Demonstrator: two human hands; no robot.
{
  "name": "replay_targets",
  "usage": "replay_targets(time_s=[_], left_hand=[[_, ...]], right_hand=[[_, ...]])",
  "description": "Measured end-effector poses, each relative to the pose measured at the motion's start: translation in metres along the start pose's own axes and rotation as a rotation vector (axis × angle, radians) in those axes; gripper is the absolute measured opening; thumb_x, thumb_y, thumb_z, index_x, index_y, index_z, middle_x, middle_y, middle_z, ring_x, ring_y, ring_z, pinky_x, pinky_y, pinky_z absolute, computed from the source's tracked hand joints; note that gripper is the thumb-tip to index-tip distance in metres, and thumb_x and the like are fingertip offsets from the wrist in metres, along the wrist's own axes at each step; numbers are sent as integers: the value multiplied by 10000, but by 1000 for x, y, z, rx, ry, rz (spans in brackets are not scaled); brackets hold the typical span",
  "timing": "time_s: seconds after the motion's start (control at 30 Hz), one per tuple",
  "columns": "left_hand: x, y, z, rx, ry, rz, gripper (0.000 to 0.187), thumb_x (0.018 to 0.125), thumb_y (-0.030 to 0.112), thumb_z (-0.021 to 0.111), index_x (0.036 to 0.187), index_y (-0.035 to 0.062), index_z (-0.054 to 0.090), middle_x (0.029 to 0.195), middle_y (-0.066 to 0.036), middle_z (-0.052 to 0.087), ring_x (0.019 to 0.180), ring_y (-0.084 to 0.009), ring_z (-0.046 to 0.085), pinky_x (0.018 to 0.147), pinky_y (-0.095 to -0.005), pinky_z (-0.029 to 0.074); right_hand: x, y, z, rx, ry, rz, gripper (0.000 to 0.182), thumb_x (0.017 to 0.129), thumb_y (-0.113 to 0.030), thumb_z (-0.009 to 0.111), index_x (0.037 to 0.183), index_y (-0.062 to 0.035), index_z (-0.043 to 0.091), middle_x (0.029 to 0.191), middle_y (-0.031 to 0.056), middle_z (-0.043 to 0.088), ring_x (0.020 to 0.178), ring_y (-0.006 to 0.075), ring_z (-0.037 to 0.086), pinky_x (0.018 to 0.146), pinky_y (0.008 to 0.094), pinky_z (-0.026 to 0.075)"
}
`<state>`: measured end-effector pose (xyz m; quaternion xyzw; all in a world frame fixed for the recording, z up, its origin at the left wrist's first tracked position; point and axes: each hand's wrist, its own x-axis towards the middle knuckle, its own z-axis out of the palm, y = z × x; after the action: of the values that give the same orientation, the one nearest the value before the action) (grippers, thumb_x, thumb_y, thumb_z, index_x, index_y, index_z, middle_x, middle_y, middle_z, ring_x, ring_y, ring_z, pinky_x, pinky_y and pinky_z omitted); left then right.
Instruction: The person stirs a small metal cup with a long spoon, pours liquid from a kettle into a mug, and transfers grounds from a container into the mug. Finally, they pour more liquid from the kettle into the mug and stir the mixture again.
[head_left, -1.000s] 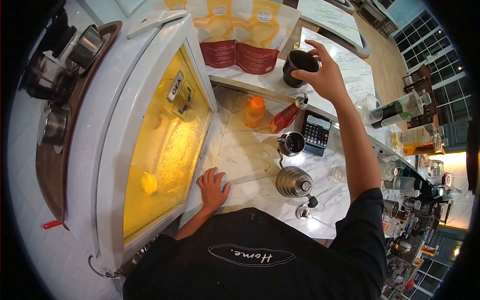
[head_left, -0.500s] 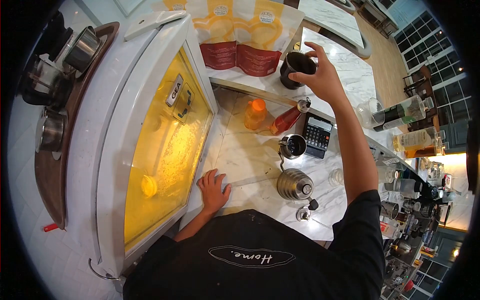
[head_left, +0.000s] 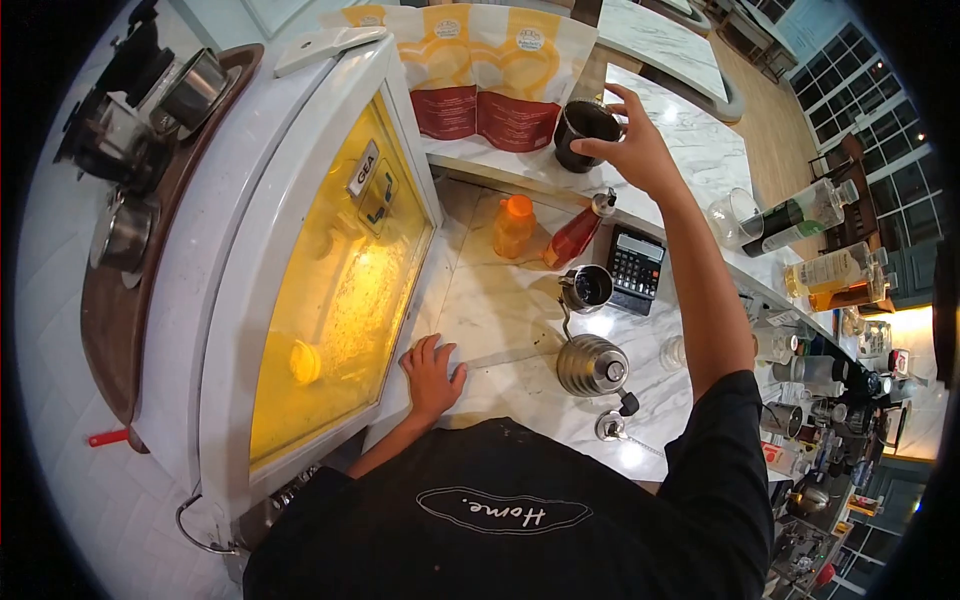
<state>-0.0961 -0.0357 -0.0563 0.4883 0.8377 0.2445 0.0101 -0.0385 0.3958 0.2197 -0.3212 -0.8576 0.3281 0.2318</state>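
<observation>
A: Our right hand (head_left: 630, 150) was stretched far out over the raised ledge (head_left: 690, 140), fingers curled over the rim of the dark cup (head_left: 582, 132). We had it gripped from above and from its right side.

B: And the left hand (head_left: 432, 375)?

A: Flat and open on the bench (head_left: 500, 300), palm down, holding nothing. It lay close to our body, just beside the glass front of the yellow-lit cabinet (head_left: 330, 290).

B: So which hand was nearer the cup?

A: The right, plainly; it was already on it. The left was well apart, down on the lower level.

B: Where did the cup sit exactly?

A: Upright on the ledge, mouth up, so its long axis ran vertical. It stood just to the right of the orange and red bags (head_left: 480, 70) and above the lower bench. From our hand, the cup lay to the left and slightly away from us.

B: What lay beneath the arm?

A: An orange bottle (head_left: 513, 225), a red bottle (head_left: 573, 235), a calculator (head_left: 635, 268), a small pitcher (head_left: 587, 287) and a ribbed kettle (head_left: 592, 365), all on the bench. We couldn't tell whether the cup held anything; its inside only looked dark.
</observation>
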Motion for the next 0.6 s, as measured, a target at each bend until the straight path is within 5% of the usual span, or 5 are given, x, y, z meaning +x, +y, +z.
replay_targets(time_s=[0.27,0.43,0.6], left_hand=[[-5,2,4,14,47,13,449,798,286,780,1186,89,669,1355,-150,529,1323,-348,437,1075,-531,307],[-9,2,7,27,67,26,469,804,278,784,1216,99,650,1361,-143,529,1335,-346,436,1086,-527,301],[-11,2,13,33,91,39,443,815,288,777,1199,98,667,1355,-136,539,1328,-341,445,1092,-522,295]], right_hand=[[-53,-7,-58,28,167,-45,978,742,-401,907,1527,-98,409,1399,255,571,1278,368,585,987,453,527],[-107,9,-121,-430,413,-192,768,787,-361,871,1413,-69,536,1347,230,609,1266,391,581,1045,461,479],[-141,60,-160,-507,442,-16,770,788,-398,868,1399,-57,549,1336,250,599,1256,412,575,1042,459,479]])
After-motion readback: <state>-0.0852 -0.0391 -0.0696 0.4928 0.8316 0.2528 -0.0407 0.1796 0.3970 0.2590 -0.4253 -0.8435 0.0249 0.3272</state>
